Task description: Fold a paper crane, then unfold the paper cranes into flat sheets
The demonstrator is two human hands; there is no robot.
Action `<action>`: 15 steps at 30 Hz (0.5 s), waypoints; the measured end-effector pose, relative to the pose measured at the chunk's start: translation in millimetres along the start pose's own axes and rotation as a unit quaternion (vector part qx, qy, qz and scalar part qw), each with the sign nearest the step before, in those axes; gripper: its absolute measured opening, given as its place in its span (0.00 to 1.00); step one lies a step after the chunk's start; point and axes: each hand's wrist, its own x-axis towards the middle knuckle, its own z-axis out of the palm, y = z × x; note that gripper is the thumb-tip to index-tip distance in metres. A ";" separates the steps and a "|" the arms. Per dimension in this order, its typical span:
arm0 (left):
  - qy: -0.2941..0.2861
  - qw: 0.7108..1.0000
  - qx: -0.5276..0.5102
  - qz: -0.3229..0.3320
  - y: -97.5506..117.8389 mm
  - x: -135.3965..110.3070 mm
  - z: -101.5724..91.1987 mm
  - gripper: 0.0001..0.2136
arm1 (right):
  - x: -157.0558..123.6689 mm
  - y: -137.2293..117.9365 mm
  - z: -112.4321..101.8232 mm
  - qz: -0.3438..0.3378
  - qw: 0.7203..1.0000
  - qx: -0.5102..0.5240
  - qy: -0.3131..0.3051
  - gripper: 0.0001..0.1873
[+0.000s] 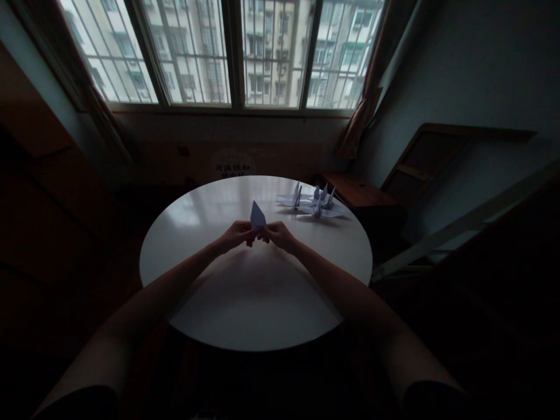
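Note:
A folded piece of paper [257, 214], pale and pointed at the top, is held upright over the middle of the table. My left hand [238, 233] pinches its lower left side, fingers closed. On the lower right, my right hand [279, 234] grips it the same way, and the fingertips of both hands nearly meet at its bottom. The hands hide the paper's lower end. Beyond my right hand, several folded paper cranes [318, 205] stand grouped on the tabletop, their wings spread and overlapping.
The round white table [258, 303] reflects window light. A brown wooden chair or bench [363, 191] stands behind it at the right. Barred windows [271, 52] with tied curtains [356, 125] fill the far wall. Dark wooden furniture [39, 175] rises at the left.

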 end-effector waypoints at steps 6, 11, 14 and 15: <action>-0.031 0.999 0.014 0.026 -2.0 1.6 -6.1 0.18 | -3.1 -2.0 -0.7 0.023 0.998 0.045 -0.039 0.37; -0.054 0.998 0.018 0.033 0.0 1.1 -7.4 0.19 | -4.9 -7.9 -1.3 0.021 0.998 0.020 -0.051 0.35; -0.051 0.998 0.017 0.032 2.2 -0.4 -4.1 0.20 | -4.9 -9.0 -0.1 0.014 0.999 0.001 -0.038 0.35; -0.042 0.998 0.016 0.032 2.5 -0.7 -3.2 0.20 | -5.1 -9.1 0.4 0.013 0.999 -0.002 -0.041 0.34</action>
